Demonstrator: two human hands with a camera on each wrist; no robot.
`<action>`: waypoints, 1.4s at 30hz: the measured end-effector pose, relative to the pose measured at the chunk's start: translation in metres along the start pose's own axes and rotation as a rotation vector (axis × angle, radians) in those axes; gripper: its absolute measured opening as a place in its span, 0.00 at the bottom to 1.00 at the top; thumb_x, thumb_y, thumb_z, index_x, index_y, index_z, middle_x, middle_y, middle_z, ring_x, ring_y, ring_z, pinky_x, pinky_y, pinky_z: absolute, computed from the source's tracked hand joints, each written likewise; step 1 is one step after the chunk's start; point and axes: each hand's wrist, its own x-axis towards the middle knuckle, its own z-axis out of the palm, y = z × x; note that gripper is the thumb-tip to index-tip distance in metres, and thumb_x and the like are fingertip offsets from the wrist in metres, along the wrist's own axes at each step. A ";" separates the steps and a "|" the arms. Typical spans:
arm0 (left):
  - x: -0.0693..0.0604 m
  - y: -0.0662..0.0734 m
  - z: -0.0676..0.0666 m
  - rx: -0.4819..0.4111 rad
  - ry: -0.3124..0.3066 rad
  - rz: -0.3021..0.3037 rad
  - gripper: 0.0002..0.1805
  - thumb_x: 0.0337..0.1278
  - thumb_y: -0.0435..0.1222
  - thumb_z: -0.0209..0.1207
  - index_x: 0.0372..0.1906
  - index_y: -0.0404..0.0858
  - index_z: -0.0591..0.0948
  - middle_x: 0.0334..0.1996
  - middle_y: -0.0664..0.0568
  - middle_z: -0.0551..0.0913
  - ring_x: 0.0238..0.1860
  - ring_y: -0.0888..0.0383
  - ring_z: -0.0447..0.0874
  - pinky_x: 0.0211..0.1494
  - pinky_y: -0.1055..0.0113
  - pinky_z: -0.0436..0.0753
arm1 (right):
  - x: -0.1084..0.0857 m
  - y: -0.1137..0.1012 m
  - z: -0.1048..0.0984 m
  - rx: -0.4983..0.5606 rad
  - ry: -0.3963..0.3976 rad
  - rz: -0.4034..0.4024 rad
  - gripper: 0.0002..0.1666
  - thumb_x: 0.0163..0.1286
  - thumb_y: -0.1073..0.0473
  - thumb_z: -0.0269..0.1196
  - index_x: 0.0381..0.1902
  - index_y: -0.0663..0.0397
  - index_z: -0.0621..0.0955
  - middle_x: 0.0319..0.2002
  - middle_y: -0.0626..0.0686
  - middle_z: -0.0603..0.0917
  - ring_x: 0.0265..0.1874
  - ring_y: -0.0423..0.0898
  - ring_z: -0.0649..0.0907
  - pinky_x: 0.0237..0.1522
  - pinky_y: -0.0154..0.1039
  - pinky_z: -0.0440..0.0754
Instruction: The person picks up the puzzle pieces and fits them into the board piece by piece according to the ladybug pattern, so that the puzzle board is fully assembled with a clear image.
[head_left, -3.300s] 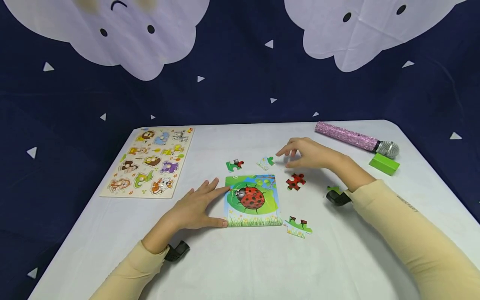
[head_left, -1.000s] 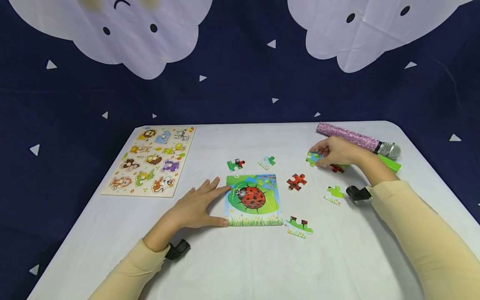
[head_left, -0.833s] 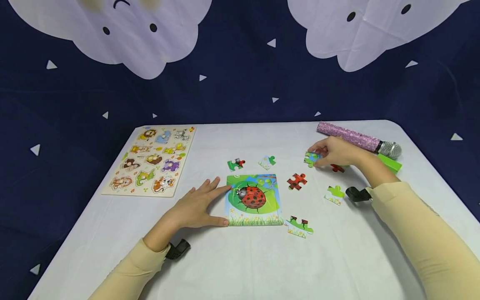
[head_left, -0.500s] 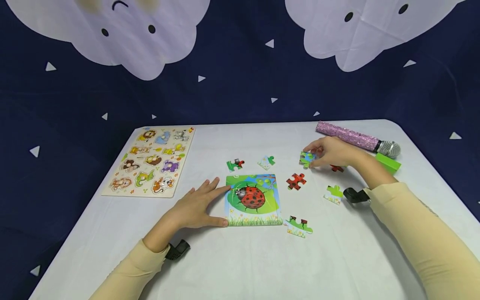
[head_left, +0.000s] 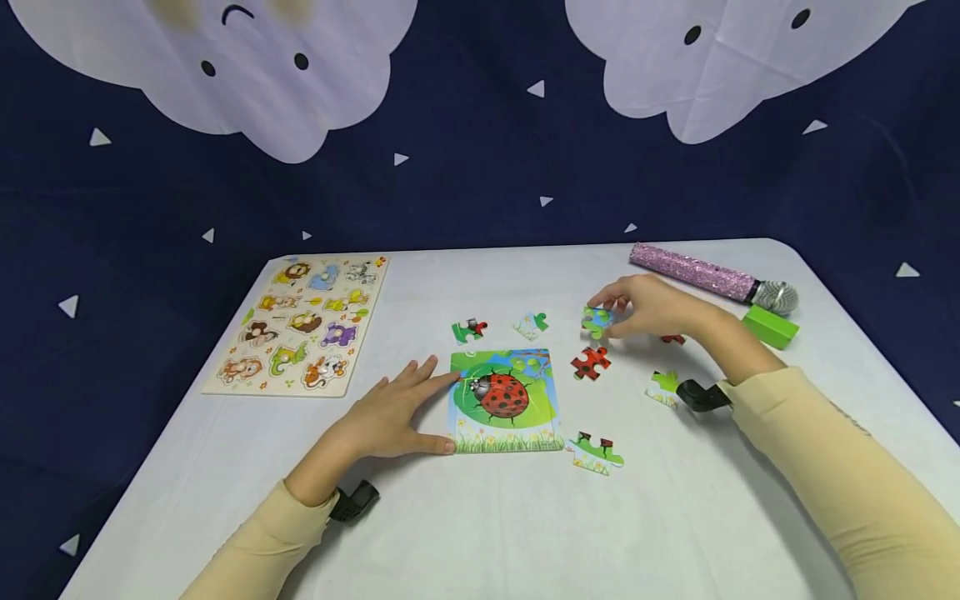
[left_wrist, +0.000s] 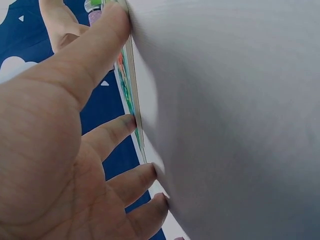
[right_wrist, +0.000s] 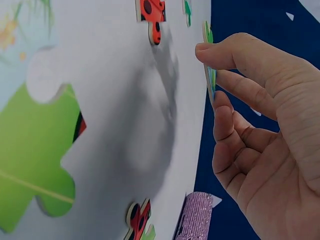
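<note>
My right hand (head_left: 648, 307) pinches a blue and green jigsaw piece (head_left: 597, 322) between thumb and fingers. In the right wrist view that piece (right_wrist: 209, 65) is seen edge-on, raised off the table. My left hand (head_left: 397, 410) lies spread at the left edge of a square ladybug puzzle board (head_left: 504, 400), its thumb and index finger touching the edge. Loose pieces lie around the board: a red spotted one (head_left: 591, 363), a grass one (head_left: 594, 453), a green-and-red one (head_left: 469, 330), a pale flowered one (head_left: 531, 326) and a green one (head_left: 663, 388). Another red piece (head_left: 672, 339) is partly hidden by my right hand.
At the left stands a wooden animal puzzle board (head_left: 296, 325), lying flat. A pink glitter microphone (head_left: 697, 271) and a green block (head_left: 769, 327) lie at the back right. A dark blue cloth (head_left: 480, 192) with clouds hangs behind the white table.
First empty above the pale flowered piece, my right hand moved right and took hold of the blue and green piece. It has since carried it left. My left hand stays at the board.
</note>
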 end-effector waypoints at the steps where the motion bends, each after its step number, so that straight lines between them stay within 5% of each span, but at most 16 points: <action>1: 0.000 0.000 0.000 0.002 0.000 0.001 0.55 0.55 0.63 0.74 0.86 0.55 0.63 0.88 0.39 0.52 0.87 0.31 0.49 0.82 0.24 0.55 | 0.000 -0.002 0.000 0.003 -0.004 -0.001 0.30 0.63 0.57 0.78 0.64 0.53 0.87 0.57 0.57 0.89 0.55 0.54 0.85 0.59 0.54 0.83; 16: -0.001 0.000 -0.001 -0.008 0.001 0.004 0.55 0.56 0.62 0.75 0.85 0.54 0.64 0.87 0.38 0.52 0.87 0.31 0.49 0.81 0.23 0.55 | 0.005 -0.024 0.010 -0.002 -0.042 -0.053 0.28 0.63 0.59 0.77 0.62 0.53 0.88 0.49 0.53 0.88 0.48 0.49 0.83 0.52 0.47 0.80; 42: 0.000 -0.001 0.000 0.006 0.007 0.006 0.55 0.55 0.63 0.75 0.85 0.54 0.64 0.88 0.39 0.52 0.87 0.31 0.49 0.81 0.23 0.55 | 0.012 -0.054 0.031 0.012 -0.128 -0.159 0.25 0.64 0.57 0.79 0.59 0.49 0.88 0.47 0.50 0.87 0.47 0.47 0.82 0.53 0.49 0.83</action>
